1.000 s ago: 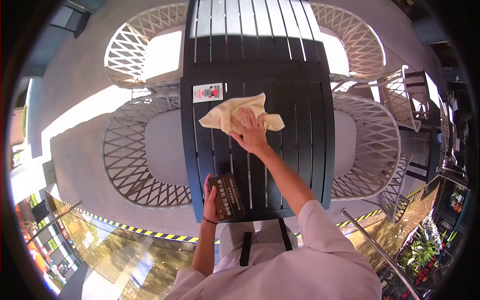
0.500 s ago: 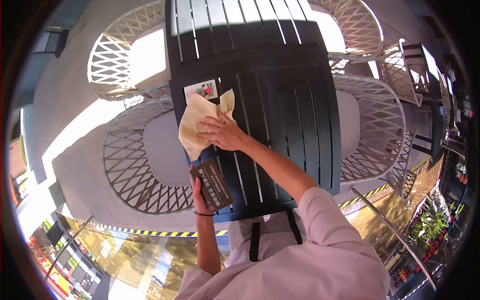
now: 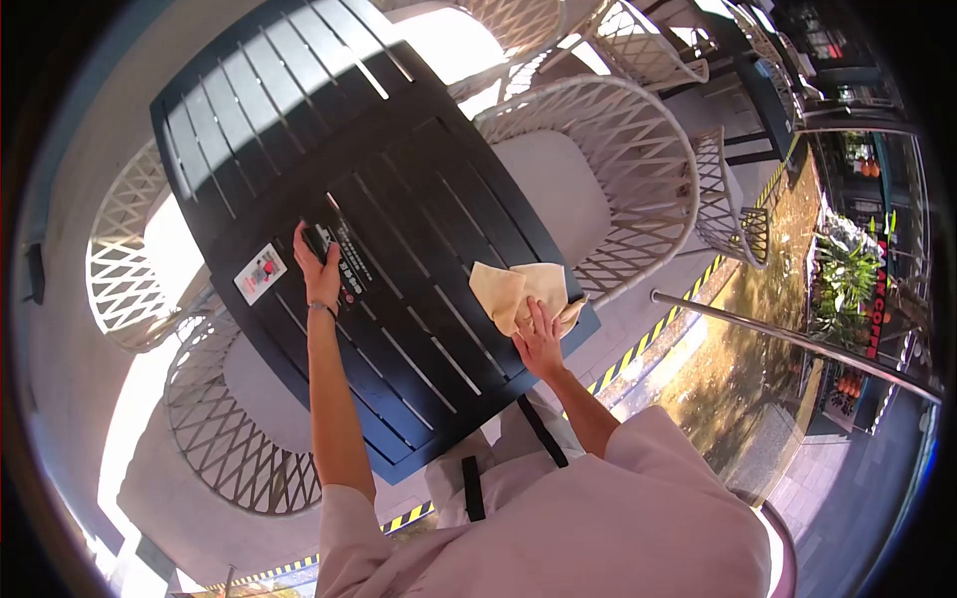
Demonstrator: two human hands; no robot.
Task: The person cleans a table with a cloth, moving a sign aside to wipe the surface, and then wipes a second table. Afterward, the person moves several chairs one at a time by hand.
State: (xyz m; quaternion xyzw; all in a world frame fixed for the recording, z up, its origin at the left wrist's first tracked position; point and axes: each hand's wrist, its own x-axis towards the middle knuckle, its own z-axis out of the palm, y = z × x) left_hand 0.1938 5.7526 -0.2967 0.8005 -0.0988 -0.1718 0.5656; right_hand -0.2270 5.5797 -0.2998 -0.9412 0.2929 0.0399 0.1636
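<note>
My left hand has its thumb and fingers around one end of a small dark sign with white lettering, at the slatted black table. Whether the sign's base fully touches the tabletop is hard to tell. A white card with a red picture lies flat on the slats, just left of that hand. Near the table's right corner, my right hand presses on a crumpled cream cloth, fingers bent over its folds.
Woven rope chairs with pale seats flank the table: one at the right, others at the left. A metal rail runs beyond the yellow-black floor tape. Green plants stand farther right.
My left hand has carried the sign from beside the table's left edge onto the tabletop. My right hand has moved the cloth from beside the card to the right corner. The view has turned.
</note>
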